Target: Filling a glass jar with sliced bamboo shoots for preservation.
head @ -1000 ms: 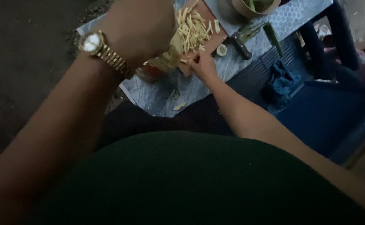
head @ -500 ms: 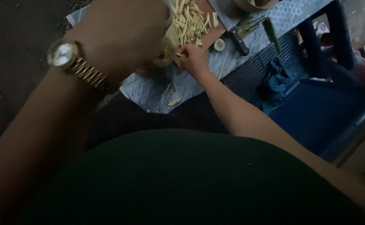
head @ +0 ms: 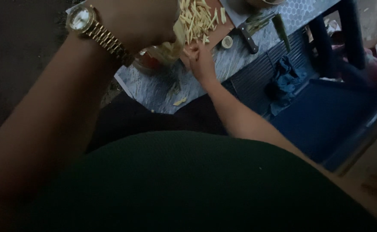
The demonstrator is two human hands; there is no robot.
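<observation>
Pale cut strips lie heaped on a brown board at twelve o'clock in the head view, on a grey patterned worktop. At ten o'clock, the person's left hand is raised close to the camera, its back turned to the lens; a gold wristwatch sits on the wrist. Whether its grip is apart or together cannot be told, since the fingers are hidden behind the hand. Just under that hand, at eleven o'clock, a clear container with something red inside rests on the worktop. The right hand reaches to the near edge of the pile, its fingertips drawn together on a few strips at the rim of the board. A single pale scrap lies on the worktop nearer the body. At one o'clock, a small round slice sits just beside the board, and a dark-handled knife lies next to it. A green stalk lies further right. At three o'clock, a crumpled blue cloth rests on a blue slatted surface.
</observation>
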